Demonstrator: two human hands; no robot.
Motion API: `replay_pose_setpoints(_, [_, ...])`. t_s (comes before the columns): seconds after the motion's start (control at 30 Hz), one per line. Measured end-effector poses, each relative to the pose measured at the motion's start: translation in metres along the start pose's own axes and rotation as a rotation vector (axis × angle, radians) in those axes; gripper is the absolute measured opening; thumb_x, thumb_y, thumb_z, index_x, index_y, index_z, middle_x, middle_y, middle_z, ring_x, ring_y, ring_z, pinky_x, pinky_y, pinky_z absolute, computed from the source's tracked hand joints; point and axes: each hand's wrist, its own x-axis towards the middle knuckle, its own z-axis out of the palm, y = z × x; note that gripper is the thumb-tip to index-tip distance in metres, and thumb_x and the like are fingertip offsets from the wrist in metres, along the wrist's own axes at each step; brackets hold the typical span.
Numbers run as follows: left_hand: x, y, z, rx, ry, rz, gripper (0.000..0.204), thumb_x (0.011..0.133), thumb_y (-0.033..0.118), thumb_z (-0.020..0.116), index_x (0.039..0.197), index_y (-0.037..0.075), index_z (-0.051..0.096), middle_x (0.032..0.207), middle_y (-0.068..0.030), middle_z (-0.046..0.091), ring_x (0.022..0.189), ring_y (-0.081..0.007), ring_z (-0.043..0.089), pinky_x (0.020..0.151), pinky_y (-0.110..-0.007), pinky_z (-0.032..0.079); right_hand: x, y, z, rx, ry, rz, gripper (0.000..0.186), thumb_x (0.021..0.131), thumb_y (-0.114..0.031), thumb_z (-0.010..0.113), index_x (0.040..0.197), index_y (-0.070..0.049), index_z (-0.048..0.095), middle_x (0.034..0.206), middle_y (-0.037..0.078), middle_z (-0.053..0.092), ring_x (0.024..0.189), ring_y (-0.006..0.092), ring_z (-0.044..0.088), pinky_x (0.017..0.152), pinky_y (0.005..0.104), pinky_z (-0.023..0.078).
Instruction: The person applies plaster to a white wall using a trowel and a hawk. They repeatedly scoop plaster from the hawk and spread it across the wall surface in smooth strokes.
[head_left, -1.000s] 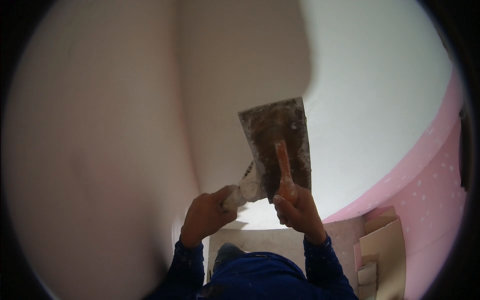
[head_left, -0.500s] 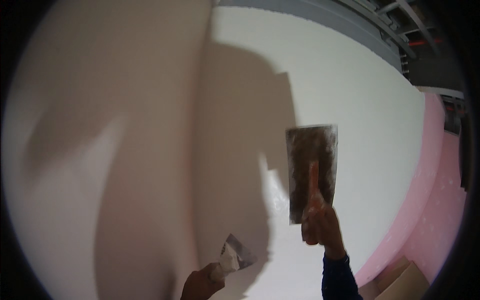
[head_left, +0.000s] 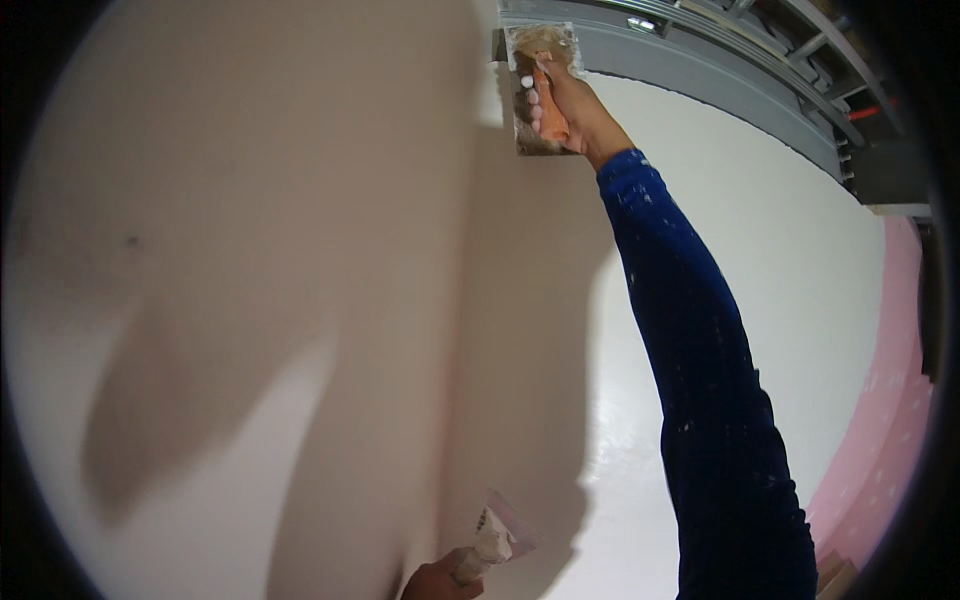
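Observation:
At the top of the white wall, my right hand grips the orange handle of a rectangular plastering trowel. Its metal blade is smeared with plaster and lies at the wall's upper left, by the inner corner and just under the grey strip. My right arm, in a blue sleeve speckled with white, is stretched upward. Low in the view, my left hand is closed round the plaster-caked handle of a small putty knife, its blade pointing up and right. Part of the left hand is cut off by the lower edge.
A second pale wall fills the left side and meets the white one in a corner. Grey metal framing runs overhead. Pink board borders the right, with a cardboard box below. Shadows fall on both walls.
My right hand has carried the trowel from mid-wall up and left to the top corner, and the arm is extended. The putty knife stays low in my left hand. The view has shifted.

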Motion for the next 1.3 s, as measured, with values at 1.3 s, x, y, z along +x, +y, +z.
replay_pose_setpoints(1.3, [-0.163,-0.006,-0.087,0.235,0.019,-0.254,0.048,0.091,0.020,0.069,0.137,0.013,0.060,0.129,-0.0115,0.069,0.111,-0.0233,0.069,0.094,-0.035,0.054,-0.075,-0.067,0.039,-0.082,0.233,-0.105,0.025,0.103,-0.035,0.054,0.108,-0.010,0.058,0.080,0.003,0.058,0.056,0.0125,0.053,0.050,0.0283,0.049])
